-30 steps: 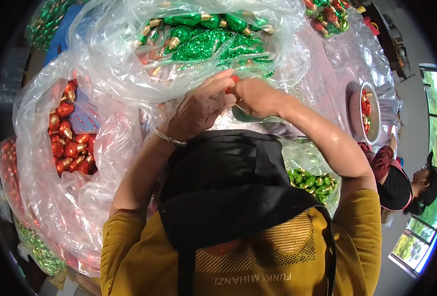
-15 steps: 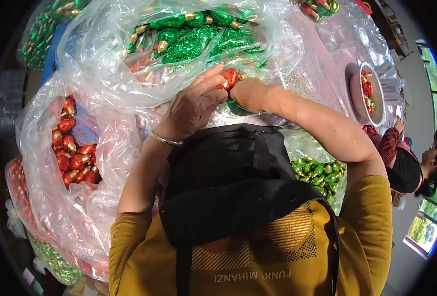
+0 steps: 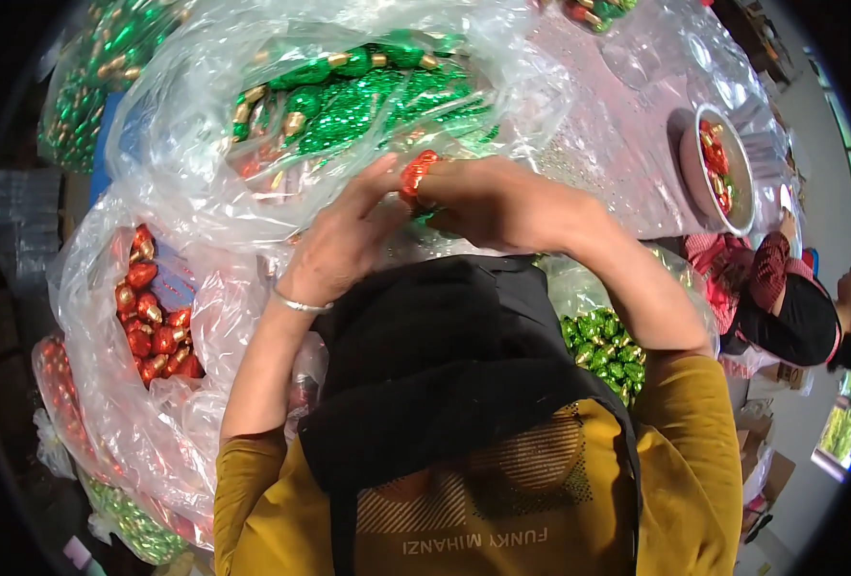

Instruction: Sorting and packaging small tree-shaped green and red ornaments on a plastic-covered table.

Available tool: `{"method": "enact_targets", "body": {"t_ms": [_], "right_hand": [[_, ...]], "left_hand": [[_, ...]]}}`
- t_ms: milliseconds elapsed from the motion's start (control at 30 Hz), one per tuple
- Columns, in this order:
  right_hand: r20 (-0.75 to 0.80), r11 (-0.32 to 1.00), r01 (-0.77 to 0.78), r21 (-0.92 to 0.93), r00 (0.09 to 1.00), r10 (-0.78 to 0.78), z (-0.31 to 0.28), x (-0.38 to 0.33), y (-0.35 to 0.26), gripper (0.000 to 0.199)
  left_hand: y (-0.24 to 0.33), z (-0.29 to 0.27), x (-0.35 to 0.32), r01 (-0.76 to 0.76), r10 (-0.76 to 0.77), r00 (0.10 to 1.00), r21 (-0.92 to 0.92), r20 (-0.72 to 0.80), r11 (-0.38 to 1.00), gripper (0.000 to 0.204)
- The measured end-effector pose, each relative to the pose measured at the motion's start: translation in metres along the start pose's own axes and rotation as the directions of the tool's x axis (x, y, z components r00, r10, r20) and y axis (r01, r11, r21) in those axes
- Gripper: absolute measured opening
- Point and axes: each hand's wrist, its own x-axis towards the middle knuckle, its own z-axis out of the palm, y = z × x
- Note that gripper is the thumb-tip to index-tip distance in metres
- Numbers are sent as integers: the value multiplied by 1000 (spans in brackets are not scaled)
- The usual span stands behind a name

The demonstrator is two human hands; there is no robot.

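Note:
A red glittery bulb-shaped ornament (image 3: 417, 175) is between my two hands, close above the table's near edge. My left hand (image 3: 341, 240), with a bangle at its wrist, has its fingers closed at the ornament's left side. From the right, my right hand (image 3: 502, 206) reaches across with its bent fingers closed against the same ornament. Both hands are smeared by motion, and the ornament's lower part is hidden behind the fingers. Just beyond them lies a clear plastic bag of green glittery ornaments (image 3: 358, 110) with gold caps.
At the left, an open plastic bag holds red ornaments (image 3: 157, 331). Small green ornaments (image 3: 606, 353) sit in a bag beside my black apron (image 3: 425, 336). A round bowl (image 3: 687, 168) with red ornaments stands at the right, near another person (image 3: 781, 298).
The ornament and both hands have moved slightly left and nearer to me. The right hand has turned, its fingers now across the ornament's right side. The whole view has shifted a little.

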Motion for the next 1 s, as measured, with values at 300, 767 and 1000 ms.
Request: {"method": "enact_targets", "body": {"t_ms": [300, 767, 1000], "right_hand": [[0, 597, -701, 389, 649, 761, 30, -352, 160, 14], [-454, -306, -654, -692, 65, 889, 493, -713, 230, 38], [-291, -616, -764, 191, -644, 708, 472, -613, 249, 72]], "left_hand": [[10, -38, -9, 107, -167, 968, 298, 187, 949, 20], [21, -32, 23, 256, -315, 946, 416, 80, 873, 25], [51, -48, 15, 417, -456, 889, 460, -29, 784, 18]]}}
